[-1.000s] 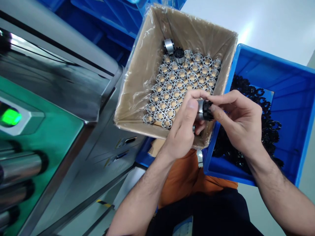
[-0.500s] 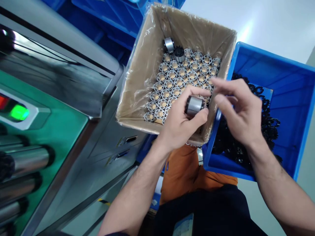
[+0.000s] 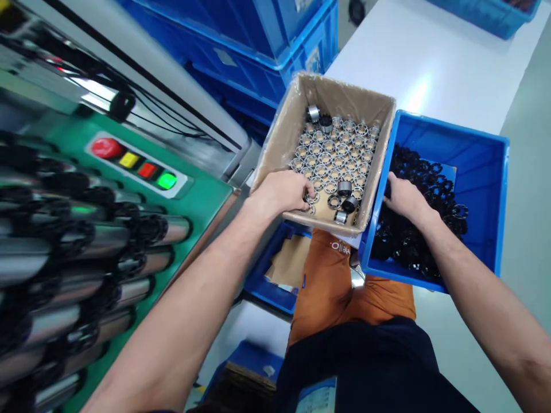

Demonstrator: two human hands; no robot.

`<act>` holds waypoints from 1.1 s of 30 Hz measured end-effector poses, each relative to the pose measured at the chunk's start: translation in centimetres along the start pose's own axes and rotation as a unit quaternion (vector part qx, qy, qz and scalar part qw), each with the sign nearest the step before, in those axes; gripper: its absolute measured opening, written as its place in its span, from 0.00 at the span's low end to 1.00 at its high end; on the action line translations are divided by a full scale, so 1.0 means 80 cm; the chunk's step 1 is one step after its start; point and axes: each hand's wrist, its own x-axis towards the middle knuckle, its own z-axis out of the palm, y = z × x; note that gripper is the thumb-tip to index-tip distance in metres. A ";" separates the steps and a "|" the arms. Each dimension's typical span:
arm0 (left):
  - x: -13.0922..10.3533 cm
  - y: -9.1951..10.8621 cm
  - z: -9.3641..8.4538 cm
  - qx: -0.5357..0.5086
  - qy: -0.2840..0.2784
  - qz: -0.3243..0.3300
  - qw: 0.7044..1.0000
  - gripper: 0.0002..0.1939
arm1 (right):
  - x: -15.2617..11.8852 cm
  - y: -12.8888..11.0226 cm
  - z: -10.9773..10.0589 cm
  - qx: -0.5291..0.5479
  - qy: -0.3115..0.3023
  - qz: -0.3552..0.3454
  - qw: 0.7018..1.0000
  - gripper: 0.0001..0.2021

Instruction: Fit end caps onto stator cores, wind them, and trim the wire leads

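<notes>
My left hand (image 3: pixel 287 190) reaches into the near left corner of the plastic-lined cardboard box (image 3: pixel 275 135). Its fingers are curled down onto a metal ring (image 3: pixel 313 198) standing there. Rows of similar slotted metal rings (image 3: pixel 326 158) fill much of the box floor. Beside my fingers lie several short metal cylinders, some with black ends, one of them on its side (image 3: pixel 341 217). My right hand (image 3: pixel 407 198) is inside the blue bin (image 3: pixel 477 172), its fingers bent around a dark piece at the heap of black plastic rings (image 3: pixel 430 178); the fingertips are partly hidden.
On the left, a green machine top (image 3: pixel 206 201) carries rows of metal cylinders (image 3: pixel 103 241) and a button panel (image 3: pixel 138 163). Stacked blue crates (image 3: pixel 258 51) stand behind the box. A white table (image 3: pixel 434 63) extends behind the bin. Below is a blue crate with cardboard (image 3: pixel 293 261).
My left hand has let go of the black-ended metal cylinder and moved to the box's near left corner. My right hand has moved down into the blue bin. The camera view has shifted.
</notes>
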 end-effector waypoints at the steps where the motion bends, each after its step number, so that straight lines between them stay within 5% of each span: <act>1: 0.003 0.005 0.001 0.006 0.000 0.002 1.000 0.18 | -0.001 0.000 0.000 -0.008 -0.012 -0.003 1.000 0.22; 8: -0.013 0.022 -0.012 -0.002 0.041 0.040 0.998 0.13 | -0.029 0.012 0.002 -0.005 -0.071 -0.068 0.995 0.19; 13: -0.042 0.034 -0.019 -0.117 0.188 0.077 0.972 0.15 | -0.044 0.014 0.015 0.061 -0.053 -0.072 0.994 0.18; 16: -0.046 0.055 -0.008 -0.399 0.271 0.131 0.866 0.12 | -0.044 0.017 0.019 0.129 -0.030 -0.061 0.989 0.16; 19: -0.051 0.080 0.003 -0.670 0.202 0.137 0.701 0.19 | -0.045 0.025 0.012 0.220 0.023 -0.035 0.975 0.16; 22: -0.059 0.099 0.009 -0.781 0.128 0.120 0.600 0.21 | -0.054 0.031 -0.004 0.313 0.098 -0.012 0.945 0.20; 25: -0.062 0.110 0.015 -0.805 0.132 0.113 0.567 0.18 | -0.075 0.019 -0.024 0.387 0.148 -0.030 0.910 0.22; 27: -0.059 0.117 0.019 -0.799 0.156 0.122 0.568 0.25 | -0.093 -0.001 -0.038 0.423 0.166 -0.051 0.889 0.22; 33: -0.042 0.145 0.016 -0.783 0.166 0.218 0.558 0.31 | -0.122 -0.078 -0.076 0.459 0.247 -0.200 0.830 0.09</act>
